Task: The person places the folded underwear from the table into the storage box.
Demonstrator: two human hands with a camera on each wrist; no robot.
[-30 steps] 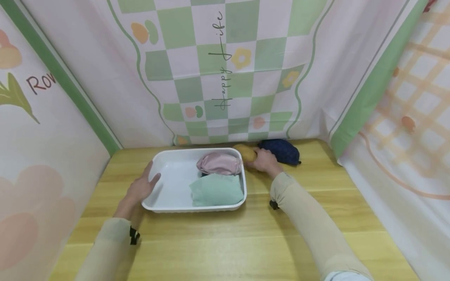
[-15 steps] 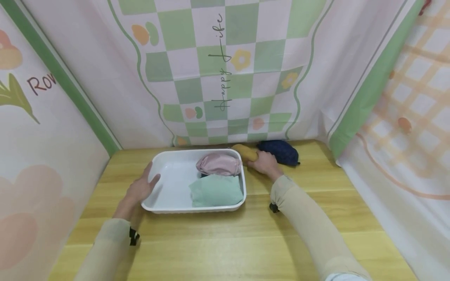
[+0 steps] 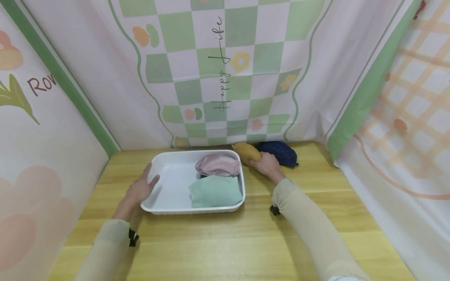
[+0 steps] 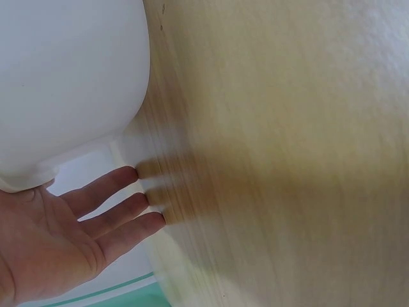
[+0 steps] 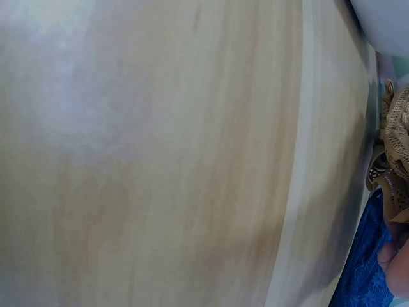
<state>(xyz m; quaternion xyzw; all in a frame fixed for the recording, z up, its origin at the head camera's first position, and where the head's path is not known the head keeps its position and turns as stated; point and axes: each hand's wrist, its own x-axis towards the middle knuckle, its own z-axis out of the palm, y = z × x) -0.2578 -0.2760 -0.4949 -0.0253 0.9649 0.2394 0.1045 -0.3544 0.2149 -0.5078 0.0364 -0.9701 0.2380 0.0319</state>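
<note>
My left hand (image 3: 138, 190) rests on the left end of the white tray (image 3: 172, 171), thumb over the rim. In the left wrist view three fingers (image 4: 121, 233) of it stretch out straight beside the tray. Beyond the tray's far right corner my right hand (image 3: 268, 166) pinches a mustard-yellow folded bra (image 3: 245, 151), whose lace trim (image 5: 399, 128) shows in the right wrist view. Behind that hand lies a dark blue lace bra (image 3: 281, 153), partly covered. Inside the tray's right half are a pink satiny folded garment (image 3: 218, 165) and a mint-green folded cloth (image 3: 216, 191).
The wooden table (image 3: 211, 246) carries everything. A checked curtain (image 3: 225, 78) hangs along its back edge, close behind the bras. More printed cloth (image 3: 45, 164) walls off the left and right sides.
My right hand has shifted slightly right with the yellow bra, which shows more fully and tilts up over the fingers. My left hand stays on the tray.
</note>
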